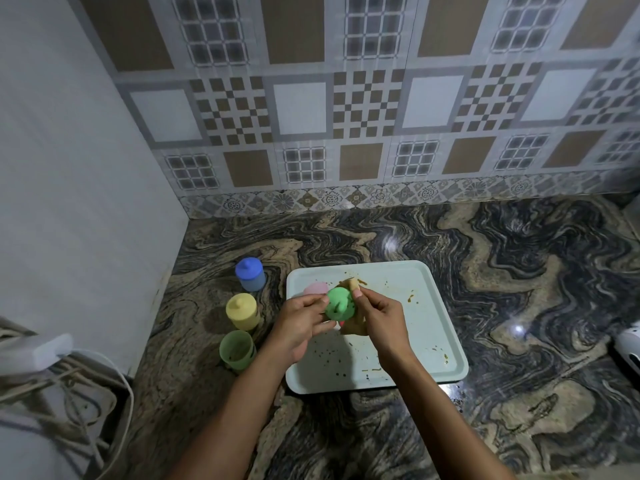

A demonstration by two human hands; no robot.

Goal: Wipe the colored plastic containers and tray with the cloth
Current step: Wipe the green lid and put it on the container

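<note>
Marbled worktop (pixel 519 271), frame centre: pale tray (pixel 433 341), stained. Above it, left hand (pixel 301 323) grip pinches green lid (pixel 340 303); right hand (pixel 381 320) grip presses tan cloth (pixel 355 289) against it. Left of tray: blue container (pixel 250 274), yellow container (pixel 242 311), green cup (pixel 237 350).

Marbled countertop (pixel 502 271); patterned wall tiles (pixel 363 98)

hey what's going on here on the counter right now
A person is cleaning. The left hand holds a green lid over the stained tray, while the right hand presses a tan cloth against it. Blue and yellow containers and an open green cup stand on the counter beside the tray.
</note>
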